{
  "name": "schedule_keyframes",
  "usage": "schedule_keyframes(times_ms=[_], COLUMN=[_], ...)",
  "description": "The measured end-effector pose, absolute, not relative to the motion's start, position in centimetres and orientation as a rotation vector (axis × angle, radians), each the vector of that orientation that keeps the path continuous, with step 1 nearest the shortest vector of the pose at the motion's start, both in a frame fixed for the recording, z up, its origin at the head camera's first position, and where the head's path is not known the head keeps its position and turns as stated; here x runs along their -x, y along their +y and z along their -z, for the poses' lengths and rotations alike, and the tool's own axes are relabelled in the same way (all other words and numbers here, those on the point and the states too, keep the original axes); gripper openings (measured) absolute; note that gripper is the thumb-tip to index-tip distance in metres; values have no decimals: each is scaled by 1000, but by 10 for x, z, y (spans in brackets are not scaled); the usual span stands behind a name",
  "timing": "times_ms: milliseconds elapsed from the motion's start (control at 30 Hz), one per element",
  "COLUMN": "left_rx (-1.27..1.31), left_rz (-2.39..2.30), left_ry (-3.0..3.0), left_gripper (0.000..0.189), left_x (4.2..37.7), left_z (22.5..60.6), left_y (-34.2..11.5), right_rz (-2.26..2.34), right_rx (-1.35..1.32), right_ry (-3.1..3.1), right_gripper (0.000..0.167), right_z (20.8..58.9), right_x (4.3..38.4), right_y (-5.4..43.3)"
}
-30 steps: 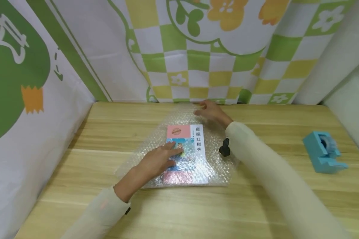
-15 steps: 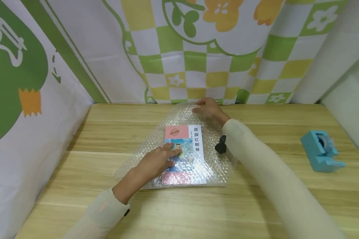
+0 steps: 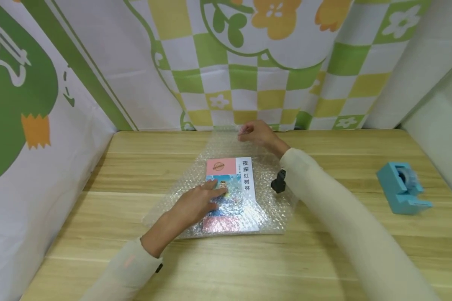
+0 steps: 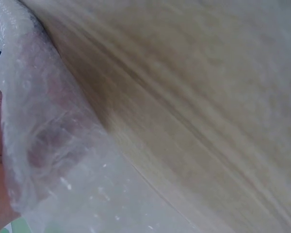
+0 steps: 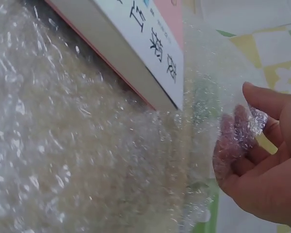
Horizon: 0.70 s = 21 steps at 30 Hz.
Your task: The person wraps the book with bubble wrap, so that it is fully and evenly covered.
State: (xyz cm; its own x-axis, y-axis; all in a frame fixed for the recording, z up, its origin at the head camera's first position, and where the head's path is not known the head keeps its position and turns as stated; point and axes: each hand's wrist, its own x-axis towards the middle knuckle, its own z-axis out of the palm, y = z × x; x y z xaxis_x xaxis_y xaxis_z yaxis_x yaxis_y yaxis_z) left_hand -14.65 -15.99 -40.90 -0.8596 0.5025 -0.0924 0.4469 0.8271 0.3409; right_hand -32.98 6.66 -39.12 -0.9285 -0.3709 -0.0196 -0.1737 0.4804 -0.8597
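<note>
A paperback book point(image 3: 247, 179) with a pink, blue and white cover lies on a sheet of bubble wrap point(image 3: 272, 215), whose near part is folded over the book's lower end. My left hand point(image 3: 192, 205) rests with extended fingers on the cover area from the left. Beyond the book, my right hand point(image 3: 259, 134) grips the far edge of the wrap and holds it off the table. The right wrist view shows that clear film point(image 5: 254, 121) between thumb and fingers, beside the book's corner point(image 5: 157, 94). The left wrist view has blurred bubble wrap point(image 4: 87, 189) above the wood.
A blue tape dispenser point(image 3: 399, 190) with a roll of clear tape stands on the right of the wooden table point(image 3: 226, 271). Patterned green, yellow and white cloth point(image 3: 245, 79) hangs along the table's back edge. White cloth covers both sides.
The right hand has raised the far edge of the bubble wrap slightly, its fingers curling in more. The left hand stays on the book. The whole view has shifted a little.
</note>
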Motion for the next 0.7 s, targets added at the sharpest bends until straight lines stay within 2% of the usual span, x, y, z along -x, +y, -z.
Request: schedule_keyframes(times_ms=[433,600,700], left_rx=[-746,-743,-740], left_rz=[-478,-461,-462], left_ry=[2821,2819,2816], left_gripper=[55,54,54], left_x=[146,145,145], left_z=[407,406,407], left_y=[-160,-159,-159], right_rz=[1093,1118,1161], right_rx=[693,771,840], right_ry=[2632,2581,2540], right_gripper=[19,37,38], right_z=[373,373,375], right_x=[319,313,310], right_y=[63,63,64])
